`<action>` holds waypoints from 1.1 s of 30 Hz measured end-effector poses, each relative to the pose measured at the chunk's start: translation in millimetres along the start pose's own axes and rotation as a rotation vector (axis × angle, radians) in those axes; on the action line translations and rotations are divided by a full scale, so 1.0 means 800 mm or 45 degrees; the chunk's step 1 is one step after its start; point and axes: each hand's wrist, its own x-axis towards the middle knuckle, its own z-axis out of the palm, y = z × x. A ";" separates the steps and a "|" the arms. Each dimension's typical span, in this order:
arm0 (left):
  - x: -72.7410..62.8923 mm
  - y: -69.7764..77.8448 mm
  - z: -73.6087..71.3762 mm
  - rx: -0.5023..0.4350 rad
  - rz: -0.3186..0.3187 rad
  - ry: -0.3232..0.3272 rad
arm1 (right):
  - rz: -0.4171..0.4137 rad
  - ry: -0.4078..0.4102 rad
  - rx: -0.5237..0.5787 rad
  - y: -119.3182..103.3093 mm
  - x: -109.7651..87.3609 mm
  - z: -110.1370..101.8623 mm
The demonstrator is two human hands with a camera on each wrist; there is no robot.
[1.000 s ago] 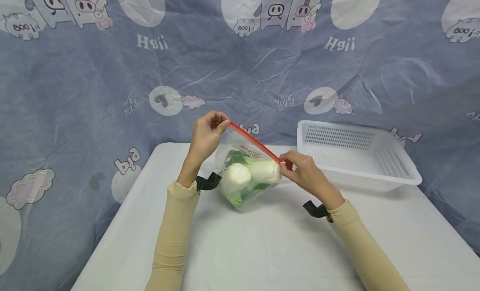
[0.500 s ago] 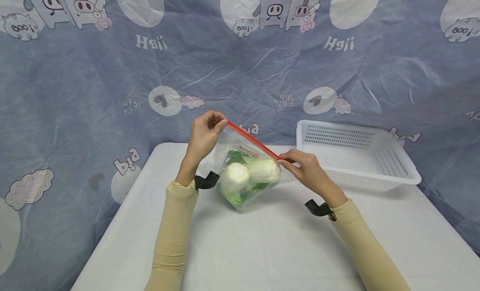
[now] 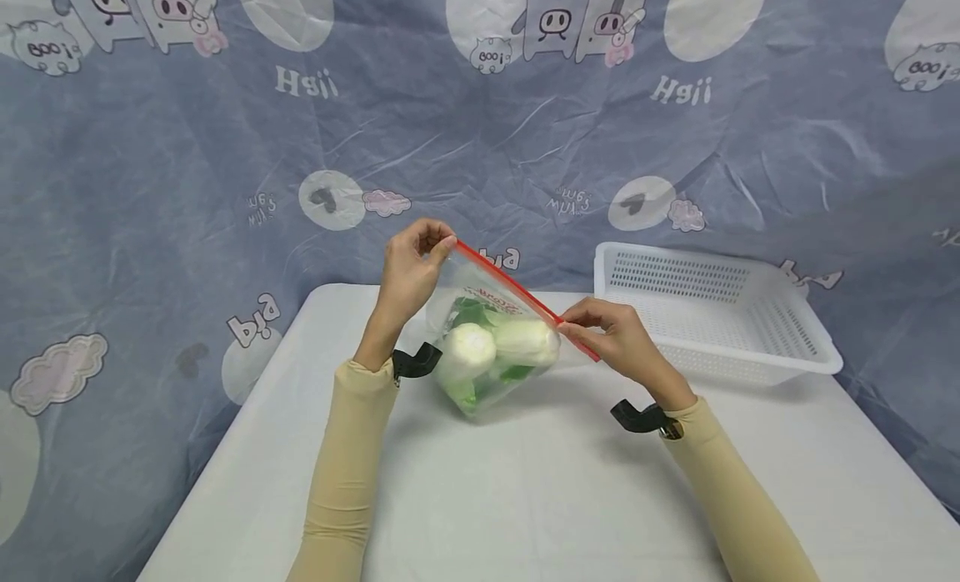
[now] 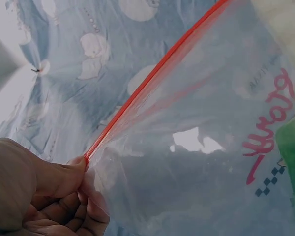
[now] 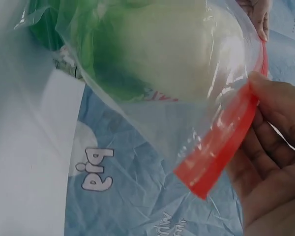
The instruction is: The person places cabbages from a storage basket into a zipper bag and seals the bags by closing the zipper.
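A clear zip bag with a red zip strip hangs tilted over the white table. Inside it are pale, thick-stemmed vegetables with green leaves, like bok choy. My left hand pinches the upper left corner of the strip between thumb and fingers; the left wrist view shows the thumb right on the red edge. Lower down, toward the right end, my right hand pinches the strip, its loose red end sticking out past the fingers in the right wrist view.
A white perforated plastic basket stands at the back right of the table, just beyond my right hand. Behind the table hangs a blue-grey printed cloth.
My right hand's grip has shifted along the red strip, and a red end now shows below its fingers. My left hand stays at its corner, with the bag nearly still.
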 end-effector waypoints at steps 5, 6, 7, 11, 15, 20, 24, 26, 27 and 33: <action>0.000 -0.003 0.005 0.006 -0.006 0.030 | -0.040 -0.094 -0.142 -0.003 0.000 0.001; 0.000 -0.003 0.006 0.015 -0.009 0.029 | -0.062 -0.107 -0.182 -0.003 0.000 0.001; 0.000 -0.004 0.007 0.028 -0.012 0.023 | -0.086 -0.119 -0.222 -0.003 0.001 0.001; -0.003 0.002 0.010 0.062 0.004 -0.021 | -0.147 -0.138 -0.358 -0.003 0.000 -0.001; -0.006 0.009 0.013 0.062 0.024 -0.073 | -0.192 -0.096 -0.443 -0.005 -0.002 -0.007; -0.007 0.010 0.016 0.048 0.019 -0.107 | -0.200 -0.067 -0.466 -0.003 -0.003 -0.011; -0.005 0.010 0.013 0.032 -0.002 -0.111 | -0.216 -0.060 -0.429 0.001 -0.004 -0.013; -0.004 0.009 0.010 0.022 -0.011 -0.095 | -0.229 -0.057 -0.403 0.002 -0.003 -0.013; -0.003 0.009 0.009 0.020 -0.016 -0.087 | -0.240 -0.056 -0.392 0.003 -0.003 -0.013; -0.002 0.005 0.006 0.008 -0.030 -0.062 | -0.239 -0.039 -0.333 0.007 -0.003 -0.014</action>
